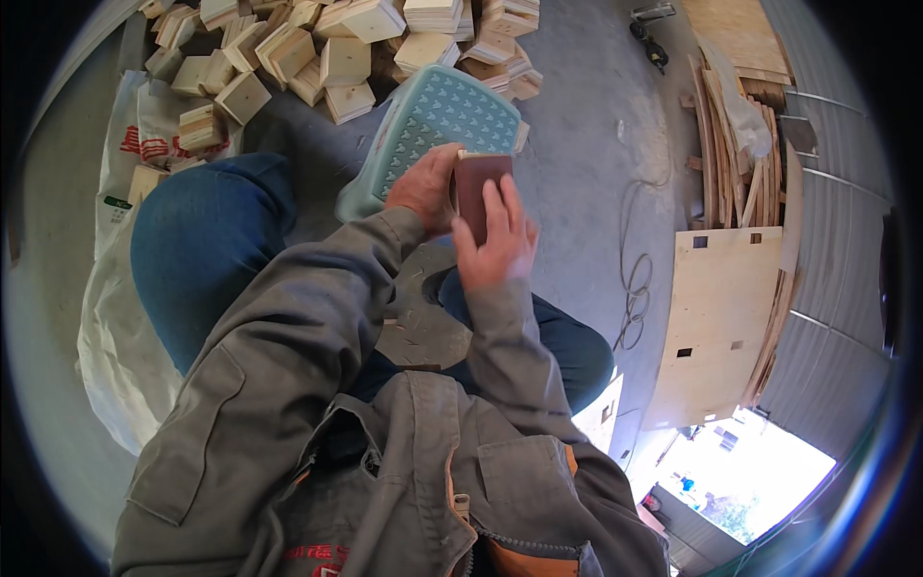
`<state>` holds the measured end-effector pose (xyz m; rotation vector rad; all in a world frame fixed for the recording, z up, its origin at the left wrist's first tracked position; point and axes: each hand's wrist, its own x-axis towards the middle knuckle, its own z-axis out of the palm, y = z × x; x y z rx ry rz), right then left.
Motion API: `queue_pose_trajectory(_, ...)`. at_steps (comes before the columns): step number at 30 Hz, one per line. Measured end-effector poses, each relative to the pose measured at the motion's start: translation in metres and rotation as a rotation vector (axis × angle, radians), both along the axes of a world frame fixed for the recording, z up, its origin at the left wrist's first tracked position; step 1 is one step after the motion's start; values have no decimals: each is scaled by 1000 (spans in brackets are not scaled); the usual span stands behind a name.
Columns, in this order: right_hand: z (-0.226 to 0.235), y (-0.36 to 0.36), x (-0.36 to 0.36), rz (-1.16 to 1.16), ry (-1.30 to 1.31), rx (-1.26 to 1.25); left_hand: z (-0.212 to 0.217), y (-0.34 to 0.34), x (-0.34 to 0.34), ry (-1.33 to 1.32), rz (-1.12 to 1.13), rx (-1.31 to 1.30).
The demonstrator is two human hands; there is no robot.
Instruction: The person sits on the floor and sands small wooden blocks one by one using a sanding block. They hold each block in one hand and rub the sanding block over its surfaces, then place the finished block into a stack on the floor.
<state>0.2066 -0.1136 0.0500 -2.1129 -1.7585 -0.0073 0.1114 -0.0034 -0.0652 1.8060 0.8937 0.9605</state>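
My left hand [424, 188] grips the left edge of a small brown rectangular block [476, 183] that looks like sandpaper wrapped on wood. My right hand [498, 240] lies flat over the block's lower right face, fingers pointing up. Both hands hold it above my lap, just in front of a pale green plastic stool [437, 120]. A flat grey wooden cutout piece [423, 317] with curved notches rests across my thighs under the hands.
Several small light wooden boxes [327, 53] are heaped on the concrete floor beyond the stool. White sacks [120, 288] lie at my left. Plywood panels [716, 327] and curved wooden strips [740, 163] are stacked on the right, beside a loose cable [635, 279].
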Motion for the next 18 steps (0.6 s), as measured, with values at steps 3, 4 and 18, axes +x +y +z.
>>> queue_pose_trajectory(3, -6, 51, 16, -66, -20, -7, 13, -2, 0, -18, -15, -32)
queue_pose_trajectory(4, -3, 67, 17, -109, -14, -47, 17, -2, -1, -5, -17, -54)
queue_pose_trajectory(18, 1, -39, 1, 12, -14, 9, 10, -3, 2, 16, 34, 5)
